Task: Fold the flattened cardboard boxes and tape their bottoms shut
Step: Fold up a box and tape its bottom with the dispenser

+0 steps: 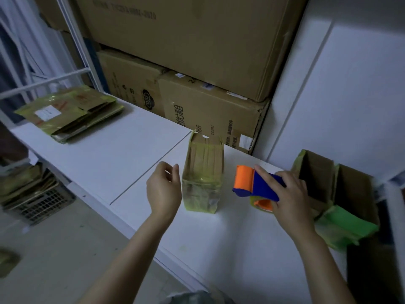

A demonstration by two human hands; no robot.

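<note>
A small folded cardboard box [203, 170] wrapped in yellow-green tape stands on the white table [105, 163] near the middle. My left hand [164, 191] hovers just left of it, fingers loosely curled, holding nothing. My right hand [289, 196] grips the blue and orange tape dispenser [254, 185], which rests on the table to the right of the box. A stack of flattened cardboard boxes [68, 113] with yellow-green tape lies at the table's far left.
Two open taped boxes [333, 187] stand at the right edge, against a white wall. Large brown cartons [197, 62] are stacked behind the table. A crate with more flat cardboard [32, 194] sits on the floor at the left.
</note>
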